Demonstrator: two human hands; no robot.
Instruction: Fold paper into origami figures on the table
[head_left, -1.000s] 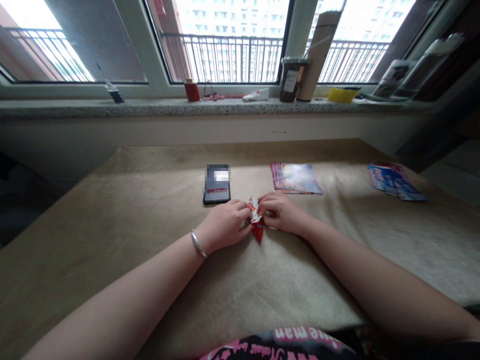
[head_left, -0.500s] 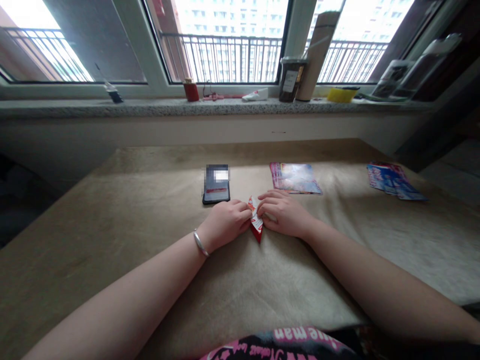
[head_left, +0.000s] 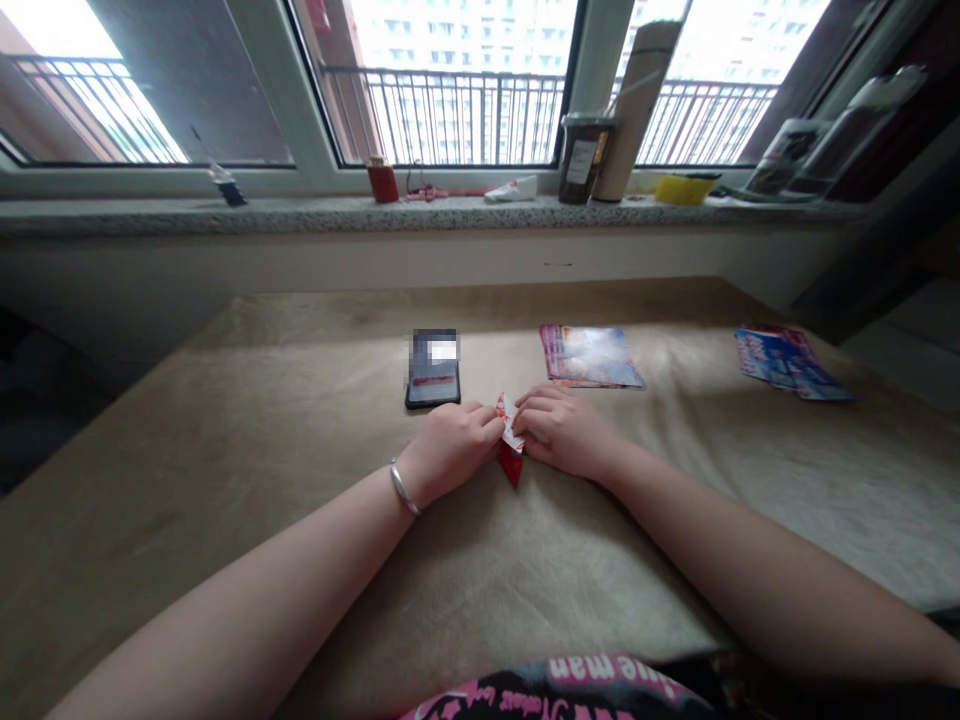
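A small piece of folded paper, red with white printed parts, lies on the table between my hands, its points facing away from and toward me. My left hand, with a silver bangle at the wrist, pinches its left edge. From the other side, the fingers of my right hand are closed on the paper's white flap. The fingertips partly cover the folds. Just beyond my left hand lies a phone, its screen partly blurred out.
A stack of printed sheets lies beyond my right hand, and more blue and red sheets lie at the far right of the table. Along the window sill stand a red container, a dark jar and a yellow object.
The white flap has shifted up and inward, so more of the paper's red lower point shows. My right hand has moved slightly with it; my left hand has barely moved.
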